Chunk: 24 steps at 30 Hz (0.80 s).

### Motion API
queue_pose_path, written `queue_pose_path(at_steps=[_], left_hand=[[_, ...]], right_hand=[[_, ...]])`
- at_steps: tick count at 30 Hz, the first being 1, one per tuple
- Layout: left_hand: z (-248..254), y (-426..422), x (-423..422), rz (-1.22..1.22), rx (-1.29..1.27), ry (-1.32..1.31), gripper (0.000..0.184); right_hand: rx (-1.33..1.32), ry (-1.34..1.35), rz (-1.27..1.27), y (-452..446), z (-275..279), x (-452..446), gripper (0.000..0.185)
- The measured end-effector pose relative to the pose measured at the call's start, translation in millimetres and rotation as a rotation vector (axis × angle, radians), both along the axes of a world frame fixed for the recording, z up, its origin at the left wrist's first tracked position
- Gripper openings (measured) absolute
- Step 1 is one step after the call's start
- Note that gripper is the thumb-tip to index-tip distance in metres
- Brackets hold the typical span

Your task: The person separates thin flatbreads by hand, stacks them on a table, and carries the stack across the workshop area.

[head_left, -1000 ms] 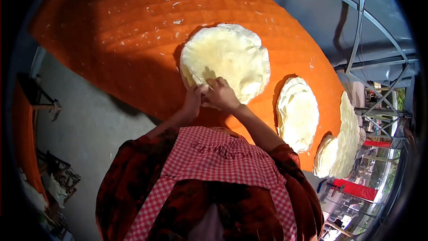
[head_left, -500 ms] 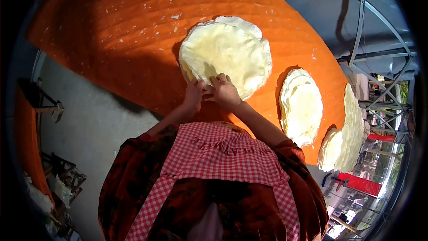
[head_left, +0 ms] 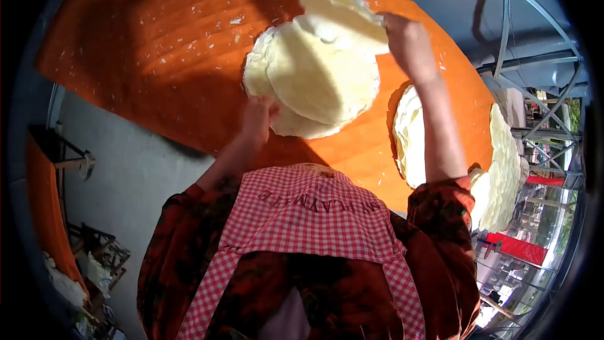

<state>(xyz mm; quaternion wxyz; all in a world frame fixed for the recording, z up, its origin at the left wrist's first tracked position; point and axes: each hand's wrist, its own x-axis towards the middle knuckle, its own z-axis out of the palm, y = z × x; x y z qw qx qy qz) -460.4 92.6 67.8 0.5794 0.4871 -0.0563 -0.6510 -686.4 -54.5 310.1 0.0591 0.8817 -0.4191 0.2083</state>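
Observation:
A pile of round, thin, pale yellow sheets (head_left: 308, 82) lies on the orange cloth-covered table. My right hand (head_left: 409, 44) is raised at the pile's far right side, its fingers closed on the edge of a lifted sheet (head_left: 336, 6). That sheet hangs folded and slanted over the back of the pile. At the pile's near left edge is my left hand (head_left: 259, 116), slightly blurred, with its fingers drawn together; whether they pinch a sheet edge cannot be made out.
The orange cloth (head_left: 189, 56) carries scattered pale flakes. Further round sheet piles stand to the right (head_left: 409, 138), partly behind my right forearm, and at the far right (head_left: 503, 176). Metal frame bars (head_left: 503, 19) rise beyond the table. Grey floor (head_left: 126, 170) shows at left.
My right hand has moved from the pile's near edge up and to the right, lifting a sheet away from the near side. My left hand has shifted slightly left, apart from the right.

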Motion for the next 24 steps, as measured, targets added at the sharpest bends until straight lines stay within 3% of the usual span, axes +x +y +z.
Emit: queue_pose_path(at_steps=[2, 4, 6, 8, 10, 13, 18, 21, 24], left_hand=[[-7.8, 1.3, -12.7, -0.060, 0.042, 0.054, 0.018], [-7.8, -0.2, -28.9, -0.100, 0.075, 0.079, 0.020], [-5.9, 3.5, -38.3, -0.136, 0.109, 0.055, 0.023], [-7.9, 1.1, -40.4, -0.113, 0.130, 0.079, 0.024], [-9.2, -1.2, -41.5, -0.093, 0.160, 0.098, 0.025], [-12.7, -3.1, -43.5, -0.090, 0.195, 0.159, 0.024], [-27.6, -8.2, -53.9, -0.090, 0.236, 0.273, 0.019], [-14.8, -5.9, -62.9, -0.052, 0.192, 0.242, 0.011], [-22.0, -1.3, -61.3, -0.181, 0.121, 0.020, 0.012]], right_hand=[[-0.052, -0.029, 0.035, 21.0, -29.0, -0.5, 0.026], [-0.033, 0.050, 0.026, 29.6, -112.6, -12.2, 0.019], [0.040, -0.034, 0.096, 48.2, -190.0, -21.9, 0.016], [0.166, -0.032, 0.048, 66.7, -255.0, -37.1, 0.032], [0.093, 0.007, -0.032, 82.5, -247.9, -30.9, 0.036], [0.272, -0.030, -0.049, 72.1, -260.9, -41.9, 0.037], [0.310, 0.011, -0.007, 76.8, -244.5, -24.2, 0.037], [0.348, 0.007, 0.020, 80.8, -236.1, -22.0, 0.042], [0.425, -0.152, 0.072, 73.3, -238.3, -31.5, 0.044]])
